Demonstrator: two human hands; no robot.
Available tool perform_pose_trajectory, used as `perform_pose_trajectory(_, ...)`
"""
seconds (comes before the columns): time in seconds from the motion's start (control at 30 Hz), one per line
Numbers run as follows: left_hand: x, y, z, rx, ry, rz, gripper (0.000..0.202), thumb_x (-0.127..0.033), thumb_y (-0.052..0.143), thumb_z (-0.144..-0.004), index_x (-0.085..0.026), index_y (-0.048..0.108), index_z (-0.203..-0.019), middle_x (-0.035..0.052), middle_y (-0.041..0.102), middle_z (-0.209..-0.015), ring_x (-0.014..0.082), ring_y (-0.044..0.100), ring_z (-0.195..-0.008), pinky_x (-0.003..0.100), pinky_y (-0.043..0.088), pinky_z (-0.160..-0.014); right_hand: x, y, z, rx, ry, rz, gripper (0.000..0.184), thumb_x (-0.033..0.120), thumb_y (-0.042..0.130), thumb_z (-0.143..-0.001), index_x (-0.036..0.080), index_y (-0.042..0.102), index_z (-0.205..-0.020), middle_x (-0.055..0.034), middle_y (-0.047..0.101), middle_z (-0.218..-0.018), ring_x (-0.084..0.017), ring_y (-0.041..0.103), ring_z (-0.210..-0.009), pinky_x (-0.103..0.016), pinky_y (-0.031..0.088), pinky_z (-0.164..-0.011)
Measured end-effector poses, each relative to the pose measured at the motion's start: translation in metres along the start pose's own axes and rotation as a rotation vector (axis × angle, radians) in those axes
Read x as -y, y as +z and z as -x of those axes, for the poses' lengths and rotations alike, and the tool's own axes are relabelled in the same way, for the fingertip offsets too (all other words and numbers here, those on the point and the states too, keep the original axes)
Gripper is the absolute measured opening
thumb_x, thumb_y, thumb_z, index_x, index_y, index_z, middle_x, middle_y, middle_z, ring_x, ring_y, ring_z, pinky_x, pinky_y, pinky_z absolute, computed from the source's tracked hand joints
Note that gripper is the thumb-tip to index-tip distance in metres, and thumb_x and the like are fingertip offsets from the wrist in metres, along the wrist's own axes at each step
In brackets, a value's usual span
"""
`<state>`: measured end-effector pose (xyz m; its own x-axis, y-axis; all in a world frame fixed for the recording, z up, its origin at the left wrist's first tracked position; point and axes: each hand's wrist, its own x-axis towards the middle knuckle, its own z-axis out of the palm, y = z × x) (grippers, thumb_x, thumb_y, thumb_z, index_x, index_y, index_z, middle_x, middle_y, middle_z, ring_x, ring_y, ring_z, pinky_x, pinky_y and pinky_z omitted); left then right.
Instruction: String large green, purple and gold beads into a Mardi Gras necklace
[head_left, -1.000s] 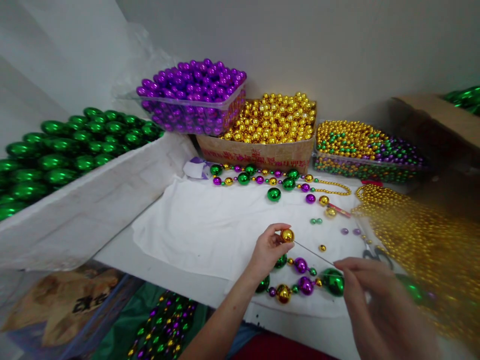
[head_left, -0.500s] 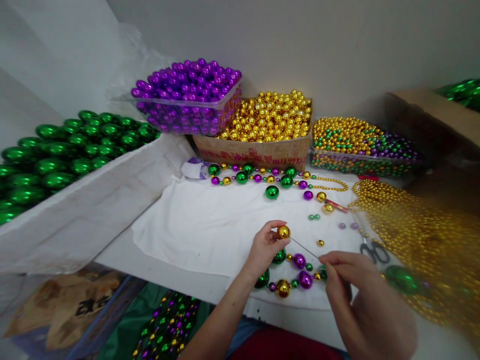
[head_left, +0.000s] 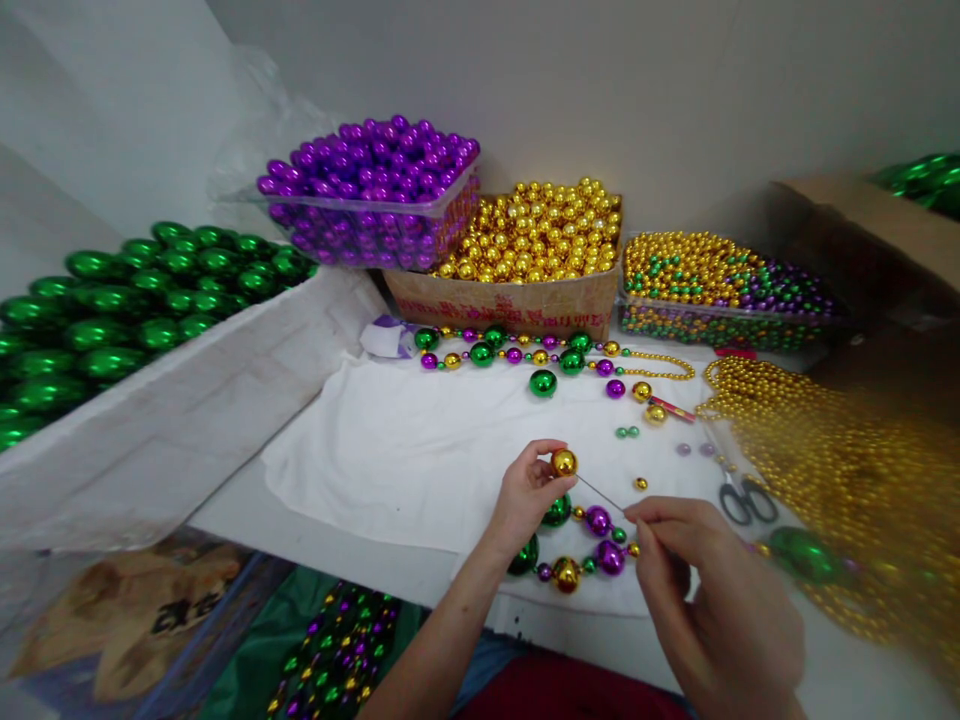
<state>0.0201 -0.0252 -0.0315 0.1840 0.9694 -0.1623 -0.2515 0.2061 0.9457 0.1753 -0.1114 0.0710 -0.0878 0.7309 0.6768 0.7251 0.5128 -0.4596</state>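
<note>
Between the thumb and fingers of my left hand (head_left: pixel 529 495) is a shiny gold bead (head_left: pixel 564 462). My right hand (head_left: pixel 705 590) pinches a thin needle (head_left: pixel 600 492), whose far end meets the gold bead; whether it has gone into the hole I cannot tell. Below, a strand of green, purple and gold beads (head_left: pixel 610 558) lies curved on the white cloth (head_left: pixel 375 450), partly hidden behind both hands. A small gold bead (head_left: pixel 641 483) rests above my right hand, and two small green beads (head_left: pixel 628 432) lie farther back.
Behind stand a bin of purple beads (head_left: pixel 360 225), a cardboard box of gold beads (head_left: pixel 502 300) and a tray of small mixed beads (head_left: pixel 735 325). Large green beads (head_left: pixel 112 320) fill a white box at left. Scissors (head_left: pixel 748 500) and gold bead chains (head_left: pixel 832 450) lie at right.
My right hand has moved slightly left, closer to the gold bead, and less of the needle shows between the hands. My left hand still holds the bead in nearly the same place.
</note>
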Motion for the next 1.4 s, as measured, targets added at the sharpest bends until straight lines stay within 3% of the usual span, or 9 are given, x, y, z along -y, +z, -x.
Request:
perform_pose_trajectory(0.23, 0.0, 0.002, 0.0, 0.004, 0.0, -0.025, 0.042, -0.017, 0.076, -0.065, -0.016, 0.057, -0.103, -0.001, 0.064, -0.079, 0.011, 0.057, -0.073, 0.021, 0.042, -0.067, -0.002, 0.01, -0.002, 0.082, -0.007, 0.002, 0.011, 0.008, 0.05, -0.089, 0.019, 0.052, -0.087, -0.0042, 0.067, -0.087, -0.009, 0.063, -0.071, -0.018, 0.044, -0.059)
perform_pose_trajectory(0.7, 0.003, 0.004, 0.001, 0.019, 0.018, -0.044, 0.041, -0.018, 0.075, -0.068, -0.017, 0.057, -0.104, 0.0009, 0.066, -0.082, 0.0131, 0.06, -0.074, 0.024, 0.045, -0.068, -0.028, 0.057, 0.009, 0.142, -0.065, 0.047, 0.013, 0.01, 0.043, -0.093, 0.018, 0.051, -0.087, -0.0067, 0.063, -0.089, -0.015, 0.061, -0.079, -0.025, 0.043, -0.065)
perform_pose_trajectory(0.77, 0.002, 0.008, 0.003, -0.021, 0.082, -0.1, 0.04, -0.015, 0.072, -0.069, -0.018, 0.058, -0.107, 0.0029, 0.067, -0.089, 0.0145, 0.061, -0.079, 0.025, 0.047, -0.07, -0.032, 0.065, 0.015, 0.141, 0.037, 0.013, 0.014, 0.012, 0.043, -0.093, 0.018, 0.054, -0.087, -0.0069, 0.063, -0.093, -0.015, 0.06, -0.082, -0.026, 0.043, -0.068)
perform_pose_trajectory(0.87, -0.005, 0.017, 0.008, -0.049, 0.199, -0.134, 0.036, -0.016, 0.069, -0.073, -0.019, 0.063, -0.109, 0.0075, 0.064, -0.11, 0.0196, 0.061, -0.098, 0.029, 0.049, -0.082, -0.046, 0.073, 0.024, 0.07, 0.428, -0.217, 0.01, 0.024, 0.053, -0.09, 0.019, 0.061, -0.085, -0.006, 0.063, -0.096, -0.016, 0.06, -0.085, -0.028, 0.043, -0.073)
perform_pose_trajectory(1.0, -0.015, 0.035, 0.013, -0.03, 0.198, 0.028, 0.02, -0.024, 0.062, -0.083, -0.016, 0.067, -0.101, 0.0103, 0.067, -0.112, 0.0234, 0.059, -0.111, 0.038, 0.042, -0.101, -0.071, 0.081, 0.033, -0.03, 0.796, -0.475, 0.02, 0.039, 0.058, -0.086, 0.019, 0.061, -0.082, 0.0021, 0.052, -0.06, -0.012, 0.048, -0.052, -0.025, 0.039, -0.051)
perform_pose_trajectory(1.1, -0.015, 0.045, 0.009, -0.147, 0.174, 0.252, 0.018, -0.028, 0.066, -0.083, -0.017, 0.061, -0.096, 0.0076, 0.068, -0.102, 0.0226, 0.064, -0.104, 0.041, 0.044, -0.099, -0.082, 0.083, 0.036, -0.017, 0.868, -0.592, 0.028, 0.045, 0.054, -0.088, 0.018, 0.058, -0.08, 0.0051, 0.043, -0.051, -0.011, 0.041, -0.044, -0.024, 0.036, -0.044)
perform_pose_trajectory(1.2, -0.012, 0.045, 0.0, -0.253, 0.15, 0.367, 0.033, -0.028, 0.074, -0.075, -0.02, 0.057, -0.102, 0.0002, 0.064, -0.088, 0.0183, 0.067, -0.087, 0.037, 0.05, -0.087, -0.083, 0.079, 0.035, 0.031, 0.887, -0.655, 0.029, 0.045, 0.061, -0.082, 0.017, 0.062, -0.078, 0.004, 0.047, -0.053, -0.01, 0.043, -0.047, -0.023, 0.037, -0.046)
perform_pose_trajectory(1.3, -0.013, 0.037, -0.006, -0.226, 0.1, 0.226, 0.031, -0.03, 0.073, -0.075, -0.018, 0.063, -0.101, -0.0008, 0.064, -0.077, 0.0145, 0.064, -0.077, 0.03, 0.05, -0.078, -0.083, 0.074, 0.029, 0.084, 0.879, -0.67, 0.027, 0.043, 0.068, -0.076, 0.017, 0.065, -0.076, 0.0029, 0.05, -0.057, -0.008, 0.043, -0.047, -0.022, 0.035, -0.046)
perform_pose_trajectory(1.4, -0.022, 0.031, -0.01, -0.152, 0.128, -0.023, 0.02, -0.034, 0.067, -0.079, -0.014, 0.07, -0.083, 0.0039, 0.067, -0.08, 0.0151, 0.062, -0.078, 0.027, 0.048, -0.076, -0.088, 0.07, 0.015, 0.144, 0.856, -0.688, 0.026, 0.042, 0.068, -0.075, 0.016, 0.065, -0.073, 0.0016, 0.054, -0.063, -0.008, 0.044, -0.047, -0.022, 0.035, -0.045)
